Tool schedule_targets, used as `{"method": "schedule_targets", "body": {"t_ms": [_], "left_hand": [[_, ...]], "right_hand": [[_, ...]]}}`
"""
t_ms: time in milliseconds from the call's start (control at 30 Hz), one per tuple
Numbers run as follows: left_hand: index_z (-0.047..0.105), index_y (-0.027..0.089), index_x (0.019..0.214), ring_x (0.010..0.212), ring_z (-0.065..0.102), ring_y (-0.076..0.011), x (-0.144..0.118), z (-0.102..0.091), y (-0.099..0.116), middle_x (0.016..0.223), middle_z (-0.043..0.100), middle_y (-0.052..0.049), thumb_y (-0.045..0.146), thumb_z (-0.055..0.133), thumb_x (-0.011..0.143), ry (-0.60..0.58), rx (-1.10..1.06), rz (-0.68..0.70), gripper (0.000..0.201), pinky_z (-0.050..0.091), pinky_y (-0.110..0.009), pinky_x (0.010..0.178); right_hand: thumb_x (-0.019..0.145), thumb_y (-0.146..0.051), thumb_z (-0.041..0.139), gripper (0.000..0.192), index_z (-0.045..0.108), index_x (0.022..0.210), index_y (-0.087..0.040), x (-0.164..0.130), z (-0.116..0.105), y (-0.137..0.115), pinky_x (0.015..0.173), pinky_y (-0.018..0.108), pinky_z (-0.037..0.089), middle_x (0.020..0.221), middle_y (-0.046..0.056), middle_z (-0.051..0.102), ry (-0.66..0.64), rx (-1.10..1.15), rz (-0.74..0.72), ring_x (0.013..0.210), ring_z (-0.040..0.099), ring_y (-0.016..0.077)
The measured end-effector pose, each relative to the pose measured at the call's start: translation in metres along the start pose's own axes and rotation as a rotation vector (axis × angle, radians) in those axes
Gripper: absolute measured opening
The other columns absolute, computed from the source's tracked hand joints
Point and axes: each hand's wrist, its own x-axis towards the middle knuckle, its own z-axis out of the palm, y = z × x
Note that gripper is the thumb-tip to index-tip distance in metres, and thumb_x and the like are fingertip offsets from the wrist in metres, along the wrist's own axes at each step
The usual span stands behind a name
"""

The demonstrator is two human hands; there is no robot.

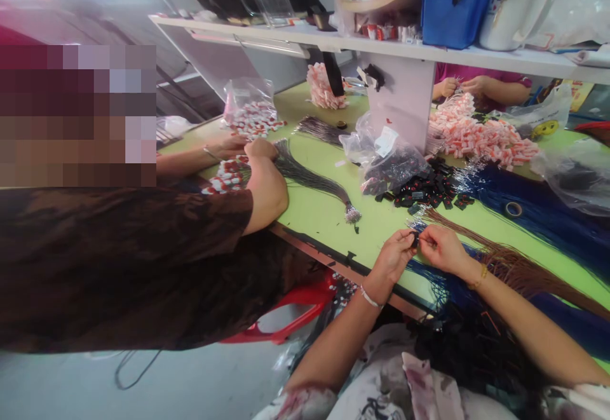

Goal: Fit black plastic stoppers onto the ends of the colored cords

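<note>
Both hands meet just over the near edge of the green worktop. Left hand & right hand pinch a small black connector between them, fingers closed tight on it w/ thumb and forefinger tips; whether a wire is already in it can't be told, too small. Under the right wrist lie the brown wires, fanning toward the right edge, & beside them the blue wires, a thick bundle further in. A heap of loose black connectors sits near mid-worktop, just beyond the hands, next to a clear bag of more. Judging by looks: the connector is light, rigid plastic, small enough to slip, so best gripped on its flat sides w/ fingertips; the wires are thin, limp, easily tangled, so best held close to the end, not mid-length. A co-worker's hands work at the left edge over red-white parts & a grey wire bundle. Another person's hands are at the far side, by a pink-white pile.
</note>
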Motion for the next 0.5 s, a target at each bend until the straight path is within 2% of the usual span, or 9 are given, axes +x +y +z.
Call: {"method": "schedule_targets", "body": {"t_ms": [67, 200, 500], "left_hand": [[0.065, 0.011, 0.082, 0.063, 0.056, -0.009, 0.0, 0.0002, -0.0004, 0.074, 0.061, -0.002, 0.017, 0.078, 0.062, 0.002, -0.005, -0.005, 0.024, 0.044, -0.022, 0.061], [0.065, 0.011, 0.083, 0.066, 0.057, -0.0099, -0.0001, 0.001, -0.0016, 0.075, 0.062, -0.003, 0.018, 0.079, 0.062, -0.009, 0.014, 0.005, 0.026, 0.045, -0.022, 0.063], [0.064, 0.012, 0.082, 0.066, 0.056, -0.0094, -0.0004, 0.0031, -0.0036, 0.075, 0.062, -0.002, 0.019, 0.079, 0.06, 0.026, 0.038, 0.053, 0.027, 0.045, -0.022, 0.063]], "right_hand": [[0.081, -0.017, 0.049, 0.01, 0.051, 0.071, -0.019, 0.0007, -0.0001, -0.0007, 0.056, 0.024, 0.033, 0.064, 0.0, 0.053, 0.008, 0.059, 0.028, 0.058, 0.046, 0.0126], [0.079, -0.015, 0.05, 0.009, 0.052, 0.071, -0.018, 0.002, -0.0018, -0.0037, 0.059, 0.025, 0.033, 0.068, 0.002, 0.055, -0.009, -0.009, -0.012, 0.062, 0.048, 0.014], [0.077, -0.015, 0.051, 0.011, 0.051, 0.067, -0.018, -0.0007, -0.0024, -0.0056, 0.053, 0.023, 0.029, 0.063, 0.0, 0.053, -0.017, 0.036, 0.054, 0.056, 0.043, 0.0118]]}}
